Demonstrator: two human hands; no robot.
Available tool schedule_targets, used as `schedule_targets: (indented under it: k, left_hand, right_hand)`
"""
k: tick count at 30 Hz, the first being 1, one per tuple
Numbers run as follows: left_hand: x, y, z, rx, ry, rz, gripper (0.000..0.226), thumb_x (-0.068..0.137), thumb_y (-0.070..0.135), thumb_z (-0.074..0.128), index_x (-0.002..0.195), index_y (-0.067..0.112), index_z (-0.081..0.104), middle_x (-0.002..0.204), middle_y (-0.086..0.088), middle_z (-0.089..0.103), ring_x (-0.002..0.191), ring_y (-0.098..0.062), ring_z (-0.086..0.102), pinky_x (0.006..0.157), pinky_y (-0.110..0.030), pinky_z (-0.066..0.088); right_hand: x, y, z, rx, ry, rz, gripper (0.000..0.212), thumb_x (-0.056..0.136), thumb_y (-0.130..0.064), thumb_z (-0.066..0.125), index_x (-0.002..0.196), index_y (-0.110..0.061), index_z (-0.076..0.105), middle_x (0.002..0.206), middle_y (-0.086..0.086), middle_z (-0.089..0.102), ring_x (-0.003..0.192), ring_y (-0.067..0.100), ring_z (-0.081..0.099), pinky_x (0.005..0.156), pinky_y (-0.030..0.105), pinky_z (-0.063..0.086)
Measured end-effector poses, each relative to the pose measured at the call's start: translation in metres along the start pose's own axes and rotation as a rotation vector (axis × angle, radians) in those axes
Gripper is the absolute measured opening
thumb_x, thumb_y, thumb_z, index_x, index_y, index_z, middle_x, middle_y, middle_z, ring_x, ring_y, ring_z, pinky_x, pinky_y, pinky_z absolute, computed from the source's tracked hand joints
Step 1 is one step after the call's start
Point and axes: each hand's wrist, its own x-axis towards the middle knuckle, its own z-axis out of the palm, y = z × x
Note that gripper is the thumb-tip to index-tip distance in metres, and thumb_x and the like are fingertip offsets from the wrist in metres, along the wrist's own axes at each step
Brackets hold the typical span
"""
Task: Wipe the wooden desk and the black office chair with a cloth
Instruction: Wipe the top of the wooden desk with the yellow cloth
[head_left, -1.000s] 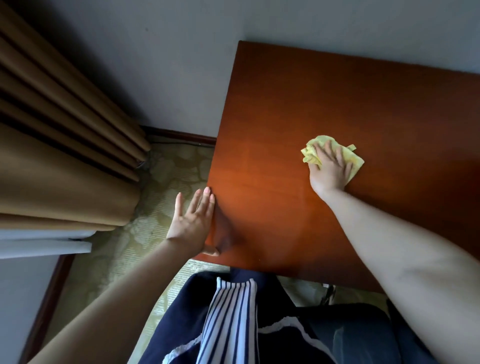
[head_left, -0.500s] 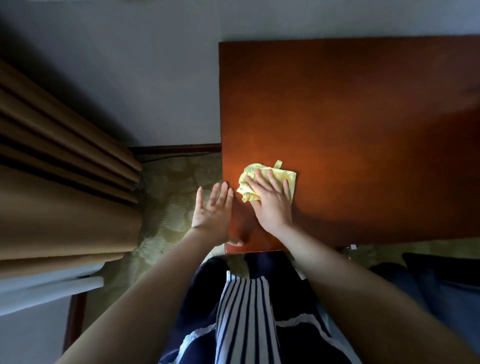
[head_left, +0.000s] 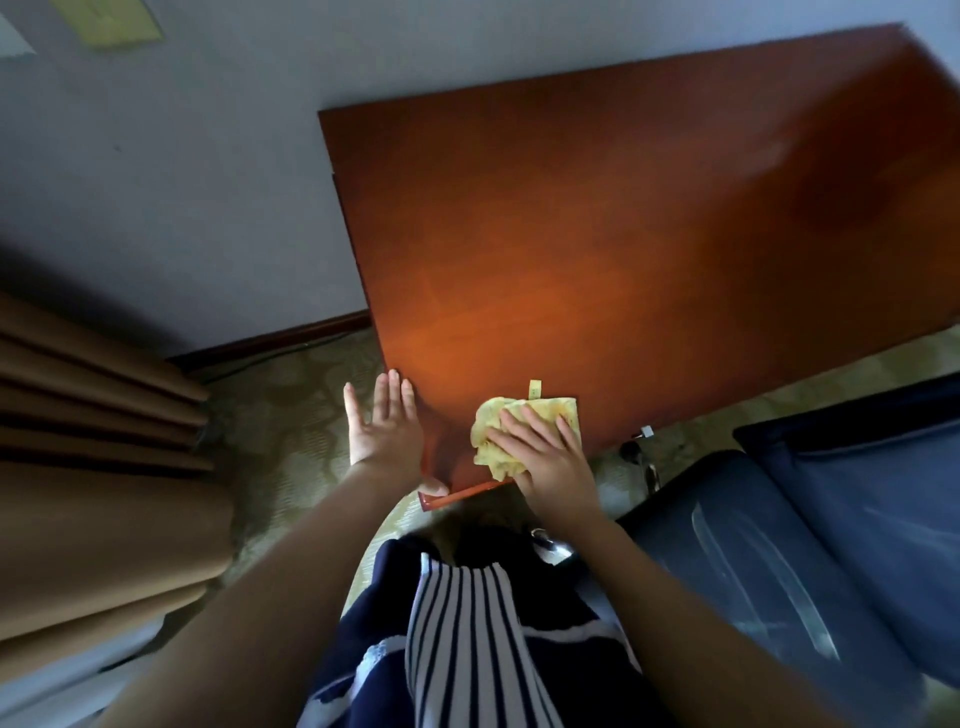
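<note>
Right hand (head_left: 548, 457) flat on cloth (head_left: 498, 431), seemingly.

The wooden desk (head_left: 623, 249) lay bare across its middle and far edge; only the near left corner was taken, by the cloth (head_left: 498, 431); the black office chair (head_left: 831, 545) crowded the near edge; curtains (head_left: 93, 441) closed the left.

I can read no text, brand, number or sign from here. The yellow cloth (head_left: 524, 431) on the wooden desk (head_left: 597, 234) has a small tag (head_left: 535, 388) standing up at its far edge, and there are faint marks on it, but they are too small and too blurred to read.
</note>
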Motion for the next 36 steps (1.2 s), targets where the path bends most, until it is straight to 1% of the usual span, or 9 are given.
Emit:
schedule_targets:
  k: [6, 9, 14, 20, 24, 27, 30, 33, 36]
  left_hand:
    - [-0.004, 0.006, -0.005, 0.013, -0.030, -0.050, 0.139, 0.064, 0.081, 0.053, 0.142, -0.003, -0.024, 0.154, -0.016, -0.025, 0.142, -0.027, -0.023, 0.107, -0.064, -0.010]
    - [-0.004, 0.007, -0.007, 0.017, -0.030, -0.061, 0.137, 0.065, 0.081, 0.053, 0.142, -0.002, -0.024, 0.154, -0.015, -0.026, 0.142, -0.027, -0.023, 0.107, -0.064, -0.010]
    - [-0.006, 0.005, -0.004, -0.077, 0.001, -0.097, 0.129, 0.066, 0.082, 0.051, 0.147, 0.011, -0.020, 0.156, -0.002, -0.025, 0.141, -0.029, -0.026, 0.105, -0.066, -0.013]
    - [-0.027, 0.000, 0.032, -0.343, 0.090, -0.141, 0.120, 0.070, 0.080, 0.048, 0.148, 0.019, -0.019, 0.155, 0.006, -0.027, 0.142, -0.024, -0.026, 0.110, -0.059, -0.011]
    - [-0.050, 0.001, 0.058, -0.502, 0.198, -0.168, 0.103, 0.082, 0.070, 0.045, 0.149, 0.021, -0.016, 0.156, 0.007, -0.024, 0.144, -0.018, -0.021, 0.115, -0.048, -0.007]
    - [-0.061, 0.004, 0.067, -0.699, 0.325, -0.186, 0.080, 0.092, 0.052, 0.048, 0.152, 0.022, 0.005, 0.160, 0.006, 0.003, 0.147, -0.012, 0.001, 0.118, -0.035, 0.003]
    - [-0.066, 0.007, 0.068, -0.774, 0.406, -0.235, 0.064, 0.095, 0.040, 0.050, 0.150, 0.020, 0.023, 0.155, 0.001, 0.027, 0.144, -0.016, 0.019, 0.117, -0.031, 0.011]
    - [-0.067, 0.009, 0.063, -0.835, 0.447, -0.261, 0.056, 0.095, 0.030, 0.053, 0.146, 0.015, 0.034, 0.149, -0.004, 0.038, 0.140, -0.020, 0.028, 0.115, -0.032, 0.018]
    - [-0.062, 0.007, 0.052, -0.902, 0.494, -0.255, 0.052, 0.094, 0.019, 0.054, 0.143, 0.010, 0.039, 0.146, -0.008, 0.042, 0.137, -0.024, 0.034, 0.113, -0.035, 0.026]
  right_hand:
    - [0.000, 0.056, -0.030, -0.010, 0.027, 0.084, 0.060, 0.082, -0.002, 0.060, 0.136, -0.025, 0.051, 0.146, -0.008, 0.041, 0.142, 0.014, 0.023, 0.116, 0.040, 0.010]
    - [0.012, 0.088, -0.048, -0.038, 0.028, 0.126, 0.056, 0.086, -0.007, 0.061, 0.137, -0.028, 0.050, 0.146, -0.008, 0.041, 0.142, 0.014, 0.024, 0.115, 0.038, 0.011]
    - [0.042, 0.123, -0.067, -0.050, 0.062, 0.176, 0.050, 0.092, -0.015, 0.060, 0.137, -0.030, 0.048, 0.146, -0.007, 0.042, 0.142, 0.015, 0.025, 0.114, 0.040, 0.016]
    - [0.103, 0.105, -0.061, -0.021, 0.076, 0.431, 0.047, 0.096, -0.029, 0.052, 0.141, -0.034, 0.041, 0.154, -0.009, 0.029, 0.145, 0.016, 0.011, 0.115, 0.043, 0.005]
    - [0.130, 0.076, -0.047, -0.052, 0.071, 0.498, 0.047, 0.099, -0.036, 0.043, 0.145, -0.039, 0.031, 0.157, -0.014, 0.017, 0.146, 0.015, 0.001, 0.115, 0.042, -0.002]
    - [0.137, 0.050, -0.032, -0.070, 0.041, 0.394, 0.048, 0.099, -0.035, 0.044, 0.145, -0.040, 0.030, 0.157, -0.015, 0.017, 0.146, 0.014, 0.001, 0.116, 0.042, -0.003]
    - [0.134, 0.019, -0.015, -0.064, -0.005, 0.231, 0.050, 0.097, -0.035, 0.047, 0.144, -0.041, 0.031, 0.156, -0.016, 0.019, 0.146, 0.013, 0.003, 0.116, 0.042, -0.004]
    - [0.119, -0.013, 0.001, -0.058, -0.054, 0.048, 0.052, 0.095, -0.034, 0.050, 0.143, -0.041, 0.033, 0.156, -0.016, 0.019, 0.146, 0.013, 0.005, 0.116, 0.041, -0.005]
    - [0.099, -0.040, 0.014, -0.040, -0.115, -0.125, 0.052, 0.095, -0.028, 0.051, 0.143, -0.040, 0.034, 0.156, -0.014, 0.020, 0.146, 0.015, 0.005, 0.116, 0.040, -0.007]
